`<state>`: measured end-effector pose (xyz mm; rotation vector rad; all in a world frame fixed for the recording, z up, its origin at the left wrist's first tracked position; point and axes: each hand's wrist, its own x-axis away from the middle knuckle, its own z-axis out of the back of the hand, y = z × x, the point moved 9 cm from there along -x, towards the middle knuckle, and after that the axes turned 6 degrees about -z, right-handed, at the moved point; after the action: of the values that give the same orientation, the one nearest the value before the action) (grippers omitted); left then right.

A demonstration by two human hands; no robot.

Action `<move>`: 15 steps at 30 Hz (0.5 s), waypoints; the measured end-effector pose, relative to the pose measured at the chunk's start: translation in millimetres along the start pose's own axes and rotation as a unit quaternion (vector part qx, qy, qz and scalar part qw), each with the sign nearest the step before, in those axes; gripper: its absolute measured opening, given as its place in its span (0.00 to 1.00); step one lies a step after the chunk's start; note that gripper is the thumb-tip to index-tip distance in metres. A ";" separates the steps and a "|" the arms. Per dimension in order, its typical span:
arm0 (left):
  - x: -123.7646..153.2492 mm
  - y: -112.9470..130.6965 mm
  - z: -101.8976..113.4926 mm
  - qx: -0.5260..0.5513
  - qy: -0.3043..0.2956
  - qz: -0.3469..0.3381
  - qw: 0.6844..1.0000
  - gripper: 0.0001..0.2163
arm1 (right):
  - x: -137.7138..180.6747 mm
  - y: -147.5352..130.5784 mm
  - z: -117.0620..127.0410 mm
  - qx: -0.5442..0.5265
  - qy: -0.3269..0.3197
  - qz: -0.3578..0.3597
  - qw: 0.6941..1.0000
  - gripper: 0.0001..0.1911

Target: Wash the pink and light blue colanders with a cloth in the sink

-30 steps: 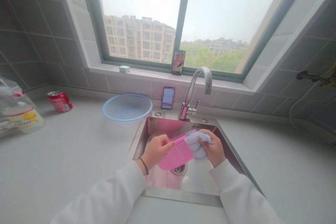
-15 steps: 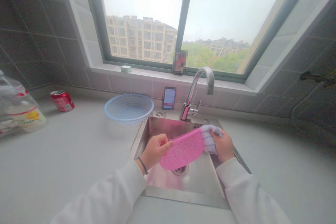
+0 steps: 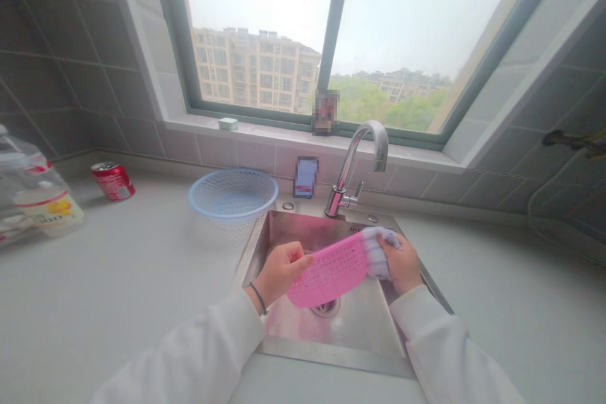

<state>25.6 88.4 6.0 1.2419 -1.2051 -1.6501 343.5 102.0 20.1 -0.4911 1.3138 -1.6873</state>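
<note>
A pink perforated plastic basket (image 3: 331, 271) is held tilted above the steel sink (image 3: 350, 328), its holed side facing up toward me. My left hand (image 3: 283, 271) is closed on the basket's left end, thumb along the edge. My right hand (image 3: 402, 262) is closed on a white-and-grey striped cloth (image 3: 376, 255), which is wrapped over the right end of the basket. The fingers behind the cloth are hidden. Below the basket, the drain (image 3: 326, 308) partly shows.
A chrome faucet (image 3: 353, 164) rises behind the sink. To the left stand a light blue colander (image 3: 231, 192), a red can (image 3: 113, 181) and clear plastic bottles (image 3: 45, 202). A blurred-out phone-like object (image 3: 306, 177) leans at the back wall; a small pale green box (image 3: 228, 124) lies on the sill.
Almost nothing differs. Both hands keep their hold on the basket and cloth; the view has shifted very slightly.
</note>
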 end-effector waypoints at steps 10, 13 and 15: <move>0.0 1.8 0.9 -0.001 0.003 0.004 1.000 0.25 | 1.8 -2.9 -0.6 -0.010 -0.004 0.001 1.000 0.23; 0.1 0.8 -0.3 -0.004 -0.002 0.003 1.000 0.24 | 3.3 -6.2 -0.2 -0.018 -0.004 0.010 1.000 0.23; -0.3 -0.4 -0.4 -0.011 -0.002 0.005 1.000 0.24 | 5.9 -10.4 0.5 -0.030 -0.003 0.022 0.999 0.22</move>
<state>26.1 88.6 5.6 1.2176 -1.1907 -1.6540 336.6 97.0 28.5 -0.4993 1.3650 -1.6126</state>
